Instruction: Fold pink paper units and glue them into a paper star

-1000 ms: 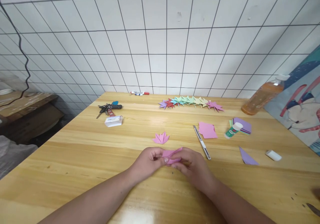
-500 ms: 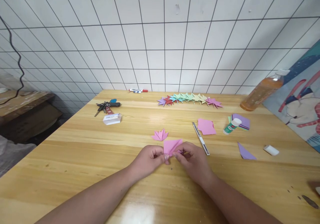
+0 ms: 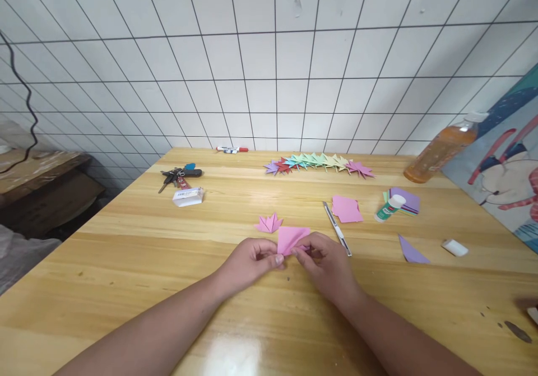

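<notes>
Pink paper (image 3: 291, 238), likely light, crease-prone and best held by its rims, is finger-pinched by left hand (image 3: 254, 258) and right hand (image 3: 330, 261), well in from the table's (image 3: 138, 236) far edge

The paper (image 3: 288, 237) was pink, thin and matte, with a square-looking upper left corner. It spanned the gap between the two grips, its lower left part pinched by the left hand (image 3: 251, 260), its lower right part held and partly hidden by the right hand (image 3: 328, 261). Beyond the grips, its straight far edge stood free. A soft slanting fold ran down toward the right grip. Whether its underside touched anything could not be told.
</notes>
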`<state>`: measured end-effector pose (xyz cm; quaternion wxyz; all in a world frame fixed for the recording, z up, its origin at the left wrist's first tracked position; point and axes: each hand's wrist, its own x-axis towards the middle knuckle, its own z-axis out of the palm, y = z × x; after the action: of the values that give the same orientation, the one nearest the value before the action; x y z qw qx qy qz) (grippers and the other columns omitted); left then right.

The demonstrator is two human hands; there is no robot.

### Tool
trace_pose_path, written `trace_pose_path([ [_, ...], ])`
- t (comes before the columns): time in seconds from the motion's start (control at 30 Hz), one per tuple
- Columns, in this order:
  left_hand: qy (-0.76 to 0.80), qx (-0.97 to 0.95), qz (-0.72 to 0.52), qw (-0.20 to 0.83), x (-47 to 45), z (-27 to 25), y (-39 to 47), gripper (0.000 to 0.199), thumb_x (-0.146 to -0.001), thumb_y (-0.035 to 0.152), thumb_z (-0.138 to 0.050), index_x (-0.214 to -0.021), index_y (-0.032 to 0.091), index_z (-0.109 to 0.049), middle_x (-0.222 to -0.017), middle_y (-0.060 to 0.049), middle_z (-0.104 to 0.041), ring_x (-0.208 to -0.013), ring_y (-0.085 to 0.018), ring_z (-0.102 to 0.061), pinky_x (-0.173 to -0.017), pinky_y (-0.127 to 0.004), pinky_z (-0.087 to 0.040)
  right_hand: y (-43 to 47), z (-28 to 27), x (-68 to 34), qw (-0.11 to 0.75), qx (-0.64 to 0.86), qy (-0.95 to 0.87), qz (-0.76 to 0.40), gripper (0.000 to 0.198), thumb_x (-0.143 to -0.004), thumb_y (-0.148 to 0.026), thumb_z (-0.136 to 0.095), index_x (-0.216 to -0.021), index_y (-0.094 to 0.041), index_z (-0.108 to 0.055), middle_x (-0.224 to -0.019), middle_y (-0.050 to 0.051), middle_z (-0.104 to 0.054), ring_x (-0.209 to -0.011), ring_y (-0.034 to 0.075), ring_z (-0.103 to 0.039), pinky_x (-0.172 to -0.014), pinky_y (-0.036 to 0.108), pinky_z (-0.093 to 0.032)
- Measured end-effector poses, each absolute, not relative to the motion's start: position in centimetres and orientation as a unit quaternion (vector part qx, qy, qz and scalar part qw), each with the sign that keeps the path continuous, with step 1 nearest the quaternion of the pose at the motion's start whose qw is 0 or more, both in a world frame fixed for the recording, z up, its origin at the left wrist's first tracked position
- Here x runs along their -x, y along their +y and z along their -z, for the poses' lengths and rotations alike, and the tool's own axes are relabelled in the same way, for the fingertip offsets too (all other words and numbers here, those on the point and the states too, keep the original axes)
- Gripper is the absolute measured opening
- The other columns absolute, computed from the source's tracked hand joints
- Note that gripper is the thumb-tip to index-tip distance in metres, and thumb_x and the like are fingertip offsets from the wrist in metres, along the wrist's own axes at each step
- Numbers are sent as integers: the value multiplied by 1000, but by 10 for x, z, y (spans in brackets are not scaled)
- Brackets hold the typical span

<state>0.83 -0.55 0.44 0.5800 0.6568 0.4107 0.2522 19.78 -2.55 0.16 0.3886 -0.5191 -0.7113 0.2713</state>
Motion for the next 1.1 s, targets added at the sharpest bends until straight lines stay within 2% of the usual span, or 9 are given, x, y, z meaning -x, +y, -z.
trace_pose_path([
  [0.1, 437, -663, -260, 550, -11, -1, -6, 27, -79, 34, -54, -70, 11, -65, -71, -6, -66, -68, -14, -58, -65, -22, -41, -26, -3, -197, 390, 522, -705, -278, 13, -80, -25, -54, -74, -20, -64, -71, 2, -61, -65, 13, -55, -56, 21, -44],
  [0.23, 458, -679, -260, 512, -14, 3, -10, 26, -79, 33, -54, -67, 12, -65, -66, -4, -65, -62, -13, -56, -60, -21, -40, -26, -2, -195, 416, 539, -666, -306, 12, -79, -29, -56, -74, -19, -61, -67, 0, -60, -57, 11, -54, -52, 21, -43],
  [0.3, 464, -674, -271, 507, -15, 3, -11, 27, -78, 34, -54, -66, 12, -64, -64, -3, -64, -60, -13, -55, -59, -21, -40, -26, -2, -194, 438, 539, -632, -344, 14, -77, -30, -58, -86, -19, -58, -69, 0, -61, -58, 11, -55, -52, 21, -44],
  [0.4, 464, -653, -302, 517, -14, 2, -10, 28, -78, 36, -55, -65, 12, -63, -64, -3, -64, -62, -13, -56, -61, -22, -41, -26, -3, -193, 472, 510, -566, -444, 61, -70, -30, -65, -123, -22, -37, -91, 5, -63, -71, 14, -61, -57, 23, -49],
  [0.47, 460, -646, -314, 522, -14, 1, -10, 27, -78, 35, -55, -66, 12, -63, -65, -4, -65, -64, -14, -57, -63, -22, -42, -25, -5, -193, 452, 485, -528, -531, 74, -68, -33, -68, -130, -23, -29, -104, 8, -61, -77, 16, -62, -59, 25, -50],
  [0.57, 457, -654, -313, 515, -15, 3, -10, 27, -78, 36, -55, -67, 12, -63, -65, -4, -65, -64, -14, -57, -62, -22, -42, -23, -6, -192, 379, 471, -510, -612, 46, -68, -38, -67, -106, -18, -55, -94, 8, -65, -77, 17, -62, -59, 26, -50],
  [0.63, 463, -661, -306, 505, -15, 5, -10, 28, -78, 37, -55, -67, 12, -63, -65, -4, -64, -62, -13, -56, -60, -21, -41, -21, -5, -192, 364, 487, -502, -615, 34, -66, -41, -68, -89, -16, -63, -82, 5, -67, -72, 16, -61, -59, 26, -50],
  [0.9, 471, -673, -290, 491, -14, 7, -12, 30, -78, 39, -53, -65, 13, -60, -60, -1, -58, -54, -10, -48, -53, -20, -35, -19, -4, -192, 387, 527, -472, -591, 30, -60, -42, -71, -75, -16, -67, -64, 1, -62, -54, 10, -53, -54, 24, -46],
  [1.1, 485, -696, -282, 448, -14, 8, -13, 28, -75, 40, -57, -64, 14, -58, -54, 3, -50, -49, -8, -40, -47, -19, -28, -21, -4, -189, 381, 516, -506, -577, 29, -64, -41, -68, -75, -15, -67, -60, 0, -60, -51, 10, -49, -52, 22, -43],
])
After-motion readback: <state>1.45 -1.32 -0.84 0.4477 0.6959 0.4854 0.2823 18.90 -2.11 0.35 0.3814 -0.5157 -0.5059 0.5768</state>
